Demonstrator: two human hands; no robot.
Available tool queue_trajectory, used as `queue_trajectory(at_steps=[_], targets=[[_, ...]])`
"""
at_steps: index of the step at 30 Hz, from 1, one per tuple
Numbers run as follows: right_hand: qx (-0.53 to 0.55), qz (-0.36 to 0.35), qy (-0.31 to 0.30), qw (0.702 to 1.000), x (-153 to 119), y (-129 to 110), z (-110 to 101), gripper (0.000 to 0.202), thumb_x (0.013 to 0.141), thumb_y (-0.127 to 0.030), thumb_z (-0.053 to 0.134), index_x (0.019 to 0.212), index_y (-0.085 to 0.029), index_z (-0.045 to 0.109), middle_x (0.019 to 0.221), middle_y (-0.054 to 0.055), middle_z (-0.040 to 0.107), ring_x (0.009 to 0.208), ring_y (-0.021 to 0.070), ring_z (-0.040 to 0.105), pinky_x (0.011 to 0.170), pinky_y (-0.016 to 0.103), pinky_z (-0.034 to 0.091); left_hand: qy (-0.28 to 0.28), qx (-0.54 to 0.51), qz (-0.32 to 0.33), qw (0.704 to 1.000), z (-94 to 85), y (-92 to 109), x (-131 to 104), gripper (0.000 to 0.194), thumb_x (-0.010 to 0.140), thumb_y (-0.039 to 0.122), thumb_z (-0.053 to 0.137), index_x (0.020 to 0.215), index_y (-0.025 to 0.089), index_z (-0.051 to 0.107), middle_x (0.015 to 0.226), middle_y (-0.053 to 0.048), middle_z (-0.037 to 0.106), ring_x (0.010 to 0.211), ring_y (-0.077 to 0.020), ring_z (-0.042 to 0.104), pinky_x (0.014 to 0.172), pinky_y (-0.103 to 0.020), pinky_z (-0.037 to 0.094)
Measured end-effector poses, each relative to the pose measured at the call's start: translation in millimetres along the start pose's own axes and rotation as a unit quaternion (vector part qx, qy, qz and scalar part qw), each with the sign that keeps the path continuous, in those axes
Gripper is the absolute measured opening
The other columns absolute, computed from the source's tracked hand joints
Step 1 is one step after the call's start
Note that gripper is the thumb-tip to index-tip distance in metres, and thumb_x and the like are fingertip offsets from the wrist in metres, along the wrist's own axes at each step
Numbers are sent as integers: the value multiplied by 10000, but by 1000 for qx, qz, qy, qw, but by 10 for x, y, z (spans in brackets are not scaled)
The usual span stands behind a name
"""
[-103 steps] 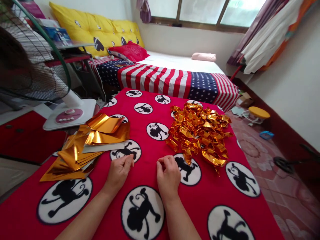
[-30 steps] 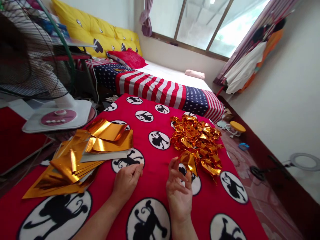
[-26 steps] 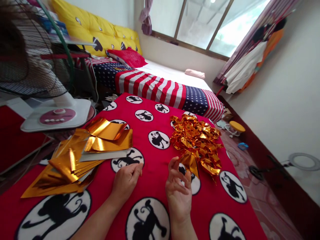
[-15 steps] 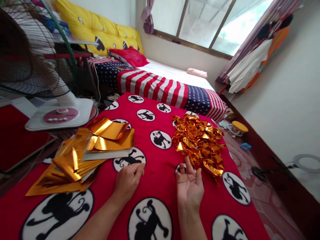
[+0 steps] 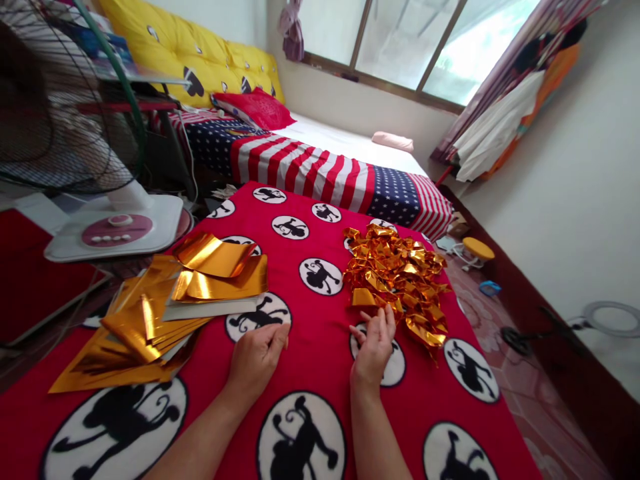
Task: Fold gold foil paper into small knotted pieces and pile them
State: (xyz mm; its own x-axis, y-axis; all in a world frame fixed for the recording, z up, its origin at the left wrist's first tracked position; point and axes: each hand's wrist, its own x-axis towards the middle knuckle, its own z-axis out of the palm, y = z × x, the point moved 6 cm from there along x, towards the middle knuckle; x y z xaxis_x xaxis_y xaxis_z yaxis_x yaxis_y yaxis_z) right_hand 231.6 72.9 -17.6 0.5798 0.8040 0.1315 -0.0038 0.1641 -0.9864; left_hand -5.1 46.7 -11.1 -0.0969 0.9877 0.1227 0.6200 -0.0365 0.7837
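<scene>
My left hand (image 5: 259, 357) rests as a loose fist on the red cloth, thumb on top, and nothing sticks out of it. It lies just right of a stack of flat gold foil sheets (image 5: 140, 323). Several paler grey-white sheet edges show within that stack. My right hand (image 5: 375, 343) is open, palm turned partly leftward and fingers stretched out, with nothing in it. Its fingertips reach the near edge of a heap of folded gold foil pieces (image 5: 400, 280); whether they touch it I cannot tell.
The red cloth with monkey prints (image 5: 310, 347) covers the table. A fan (image 5: 117, 223) stands beyond the foil sheets at left. Past the table's far edge is a bed (image 5: 320, 173) with a flag-patterned cover. On the floor at right are a yellow stool (image 5: 479, 249) and a ring light (image 5: 613, 319).
My right hand has turned from palm up toward its side, its fingers stretching further toward the heap of folded foil. My left hand has stayed in place. The view has shifted slightly.
</scene>
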Motion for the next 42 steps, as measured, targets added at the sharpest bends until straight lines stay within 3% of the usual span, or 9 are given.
queue_trajectory(at_steps=[4,8,11,17,21,25,30,33,42], targets=[[-49,-74,12,996,-124,-131,-55,380,935,-420,485,1216,-188,594,1376,136,430,965,180,601,650,271,558,4,6,6,1000,-1,5,-7,481,962,438,353,608,196,572,605,-6,629,602,-146,574,604,-263,331],[-113,-110,-134,978,-158,-146,160,361,968,-400,415,926,-162,683,1019,99,632,924,192,605,780,330,524,6,3,2,1000,-12,12,-10,476,960,427,363,598,195,566,599,-8,626,603,-146,573,599,-260,335],[-187,-127,-208,952,-135,-88,326,392,969,-412,402,998,-158,700,1108,117,644,1055,224,587,966,415,451,11,-3,6,1000,-22,21,-9,470,963,410,368,600,195,575,608,-6,632,606,-143,575,607,-257,345],[-218,-169,-174,945,-104,-98,332,428,955,-455,417,1111,-154,677,1250,140,580,1177,253,530,1047,463,380,40,-28,31,998,-63,67,-54,434,968,364,386,616,188,570,611,-5,610,613,-135,577,613,-249,374],[-174,-154,-215,949,-156,-75,320,380,966,-423,426,949,-166,705,1051,102,642,990,216,605,908,389,470,150,-30,69,986,-354,115,-47,237,953,309,429,860,184,608,832,-48,650,812,-168,610,741,-262,459],[-154,-137,-228,952,-182,-61,338,352,968,-398,437,881,-172,693,978,80,650,899,192,616,841,340,481,252,124,85,956,-816,39,186,255,905,226,473,1119,189,608,1154,-107,625,1131,-241,547,1020,-383,392],[-193,-162,-228,941,-202,-137,378,355,969,-380,433,818,-177,682,911,71,648,849,187,601,787,309,453,170,337,28,926,-1052,-350,696,526,815,314,591,1310,141,546,1411,-166,489,1345,-363,354,1068,-486,322],[-200,-169,-227,938,-209,-171,383,348,967,-365,441,791,-179,676,883,64,644,814,177,598,762,293,442,80,360,41,929,-982,-505,845,342,859,303,513,1127,176,683,1231,-124,647,1190,-320,525,1008,-442,368],[-216,-162,-223,937,-216,-173,392,357,966,-361,445,751,-186,669,854,53,644,779,168,588,741,280,429,140,379,-39,914,-1145,-484,827,384,856,416,485,986,178,757,870,-159,733,838,-348,654,704,-390,430]])
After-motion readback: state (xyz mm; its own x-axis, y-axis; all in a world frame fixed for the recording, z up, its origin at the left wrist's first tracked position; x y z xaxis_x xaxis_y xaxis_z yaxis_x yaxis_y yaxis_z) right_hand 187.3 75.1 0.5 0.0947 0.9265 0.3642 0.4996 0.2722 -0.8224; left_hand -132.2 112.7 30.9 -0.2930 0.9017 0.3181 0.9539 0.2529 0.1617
